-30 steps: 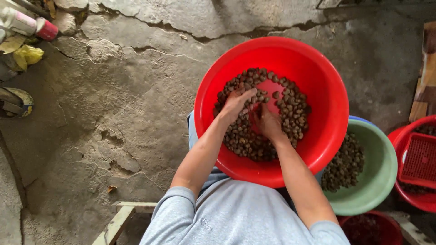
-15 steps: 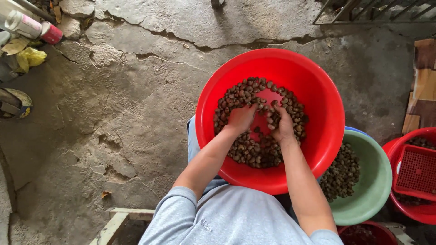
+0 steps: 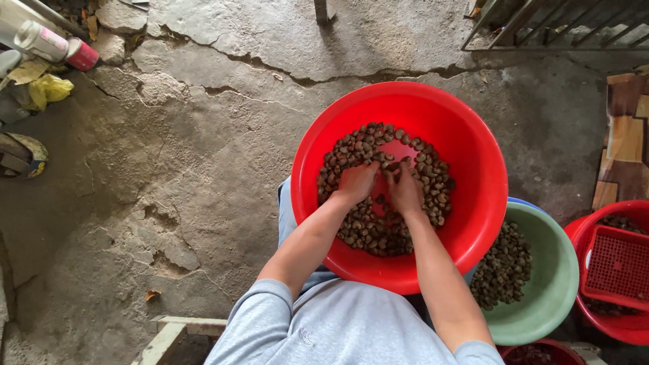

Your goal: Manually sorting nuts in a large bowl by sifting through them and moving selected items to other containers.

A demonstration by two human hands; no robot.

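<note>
Cracked grey concrete floor (image 3: 169, 169) fills most of the view, with a long jagged crack running across from ten o'clock to two o'clock. Just right of centre sits a large red basin (image 3: 473, 155), resting over the person's lap, and its bottom is covered with small brown nuts (image 3: 368, 230) heaped in a ring around a bare red patch in the middle.

Both hands are down inside that basin. The left hand (image 3: 356, 182) lies palm down with its fingers curled loosely into the nuts at the edge of the bare patch; it is not clamped on any single one that can be made out. The right hand (image 3: 404, 191) sits just beside it, fingers bent and tips pressed among the nuts, the two hands almost touching.

At four o'clock a pale green basin (image 3: 544, 297) holds more of the same brown nuts, tucked partly under the red basin's rim. Further out at three to four o'clock stands a second red tub (image 3: 608, 324) with a red mesh tray (image 3: 618, 267) laid in it. Up at ten o'clock, a white bottle with a pink cap (image 3: 54, 46) lies beside a crumpled yellow bag (image 3: 47, 89). A metal grate (image 3: 561, 23) shows at one o'clock.
</note>
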